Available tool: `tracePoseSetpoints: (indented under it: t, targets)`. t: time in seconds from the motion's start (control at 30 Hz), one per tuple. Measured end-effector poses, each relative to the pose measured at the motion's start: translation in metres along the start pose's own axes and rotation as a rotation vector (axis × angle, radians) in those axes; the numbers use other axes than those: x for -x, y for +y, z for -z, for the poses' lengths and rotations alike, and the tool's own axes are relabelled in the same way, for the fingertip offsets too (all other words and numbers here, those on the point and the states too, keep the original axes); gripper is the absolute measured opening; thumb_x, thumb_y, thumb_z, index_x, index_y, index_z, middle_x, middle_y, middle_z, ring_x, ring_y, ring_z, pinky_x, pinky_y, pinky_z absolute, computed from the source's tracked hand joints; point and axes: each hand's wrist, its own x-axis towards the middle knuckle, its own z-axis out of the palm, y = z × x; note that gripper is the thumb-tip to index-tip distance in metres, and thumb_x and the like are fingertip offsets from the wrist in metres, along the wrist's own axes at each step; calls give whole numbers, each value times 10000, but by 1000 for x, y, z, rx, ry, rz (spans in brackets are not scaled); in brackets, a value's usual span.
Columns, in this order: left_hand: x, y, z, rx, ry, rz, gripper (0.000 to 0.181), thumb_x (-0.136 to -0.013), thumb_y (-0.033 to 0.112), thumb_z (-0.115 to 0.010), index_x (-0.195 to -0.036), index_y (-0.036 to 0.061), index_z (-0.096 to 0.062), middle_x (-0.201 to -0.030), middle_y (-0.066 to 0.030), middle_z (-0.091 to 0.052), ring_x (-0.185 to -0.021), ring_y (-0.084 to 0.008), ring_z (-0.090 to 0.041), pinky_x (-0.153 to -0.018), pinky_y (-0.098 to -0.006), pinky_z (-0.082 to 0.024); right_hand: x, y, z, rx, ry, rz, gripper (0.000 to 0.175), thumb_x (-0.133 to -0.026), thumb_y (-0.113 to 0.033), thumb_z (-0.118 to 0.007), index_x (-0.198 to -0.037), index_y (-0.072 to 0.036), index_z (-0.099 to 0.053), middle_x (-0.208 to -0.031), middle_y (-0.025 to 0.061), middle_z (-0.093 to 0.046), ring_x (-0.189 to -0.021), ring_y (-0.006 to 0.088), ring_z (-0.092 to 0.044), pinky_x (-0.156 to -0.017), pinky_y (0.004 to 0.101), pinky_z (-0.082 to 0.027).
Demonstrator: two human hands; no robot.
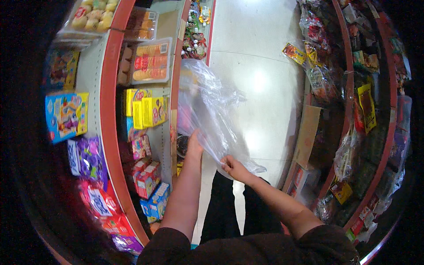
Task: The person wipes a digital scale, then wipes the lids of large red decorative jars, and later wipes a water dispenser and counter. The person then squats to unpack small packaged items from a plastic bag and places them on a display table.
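A large clear plastic bag [225, 109] spreads in front of me, between the left shelves and the aisle. My right hand [234, 168] pinches the bag's near edge between thumb and fingers. At the bag's left side is my left hand [195, 142]; its fingers are hidden by the film, and whether they are inside or behind it I cannot tell. Blurred pink and yellow colours show through the plastic, too unclear to name.
Left shelves with red edge strips [111, 99] hold yellow boxes [150, 111], a tray of round biscuits [150, 63] and purple candy bags [87, 159]. Packaged snacks [318, 79] hang on the right shelves, above a cardboard box [308, 135]. The pale tiled floor [251, 36] runs between.
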Motion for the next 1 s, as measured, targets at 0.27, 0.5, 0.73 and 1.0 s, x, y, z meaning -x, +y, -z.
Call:
tracePoseSetpoints:
  t: [0.27, 0.5, 0.73, 1.0]
  targets:
    - [1, -14, 3, -667, 502, -208, 337, -856, 115, -474, -1171, 3, -515, -1047, -92, -614, -824, -212, -585, -712, -349, -480, -121, -121, 98, 608, 329, 275, 454, -826, -343, -669, -1164, -53, -583, -1194, 159, -574, -1112, 344, -544, -874, 437, -487]
    - [36, 13, -49, -508, 562, -264, 290, -836, 156, -491, -1098, 41, -535, -898, -65, -579, -748, -173, -555, -641, -350, -472, -317, -183, 84, 481, 370, 112, 751, -743, -412, -736, -1368, -116, -445, -1298, 209, -539, -1219, 387, -494, -983, 453, -435]
    - [56, 39, -111, -343, 622, -414, 218, -871, 143, -431, -1003, 35, -568, -826, -33, -573, -689, -147, -533, -594, -300, -430, -312, -162, 55, 394, 108, 201, 258, -863, -236, -506, -970, -35, -629, -903, 236, -656, -892, 415, -631, -781, 486, -496]
    - [119, 17, -184, -164, 569, -437, 265, -867, 139, -437, -1067, 12, -556, -982, -74, -582, -858, -172, -554, -728, -314, -462, -257, -234, 71, 357, 4, 421, 217, -835, -180, -498, -826, 17, -588, -787, 256, -606, -731, 407, -590, -698, 446, -486]
